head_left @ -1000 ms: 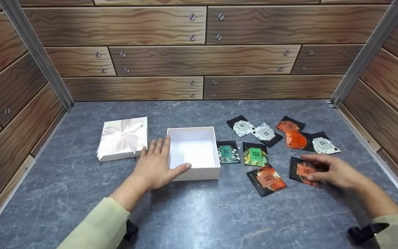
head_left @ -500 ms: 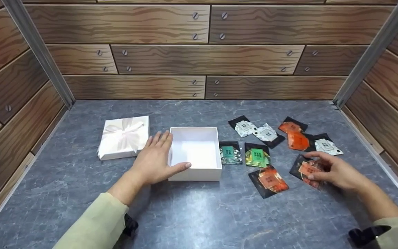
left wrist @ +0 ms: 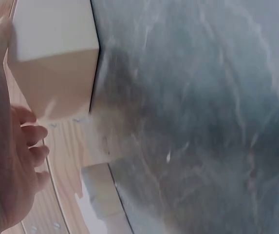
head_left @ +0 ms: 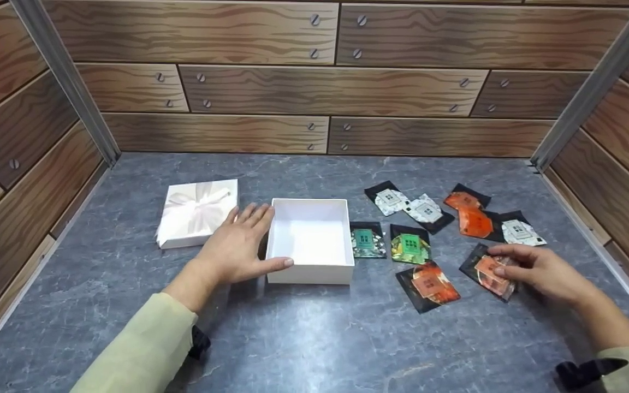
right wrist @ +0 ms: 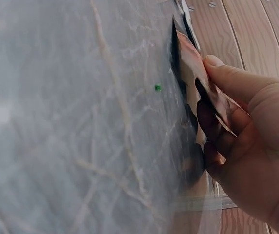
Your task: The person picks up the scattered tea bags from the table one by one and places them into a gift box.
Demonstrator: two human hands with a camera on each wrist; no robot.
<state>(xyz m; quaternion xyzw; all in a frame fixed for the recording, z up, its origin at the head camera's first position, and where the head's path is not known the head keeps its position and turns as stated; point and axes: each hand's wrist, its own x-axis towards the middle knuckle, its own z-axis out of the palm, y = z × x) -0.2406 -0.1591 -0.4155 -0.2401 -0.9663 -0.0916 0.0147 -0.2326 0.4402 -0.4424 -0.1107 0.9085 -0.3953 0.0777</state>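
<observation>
My left hand (head_left: 238,248) lies with straight fingers along the left side of a white open gift box (head_left: 309,274), thumb across its front left corner. In the left wrist view the fingers (left wrist: 38,134) show below the box wall (left wrist: 56,83). My right hand (head_left: 552,273) pinches a black and orange sachet (head_left: 485,266) at its right side. The right wrist view shows the thumb (right wrist: 217,63) on top of the sachet (right wrist: 193,56) and fingers beneath, the packet tilted up from the table. The box has nothing inside.
The white lid (head_left: 194,213) with a ribbon bow lies left of the box. Right of the box are a teal sachet (head_left: 368,240), a green sachet (head_left: 410,244) and an orange sachet (head_left: 429,284). Several white and orange sachets (head_left: 475,221) lie behind. Wood-patterned walls (head_left: 320,87) surround the table.
The sachet in my right hand has turned clockwise. My left hand has drawn slightly left and back along the box. The head view has shifted a little.
</observation>
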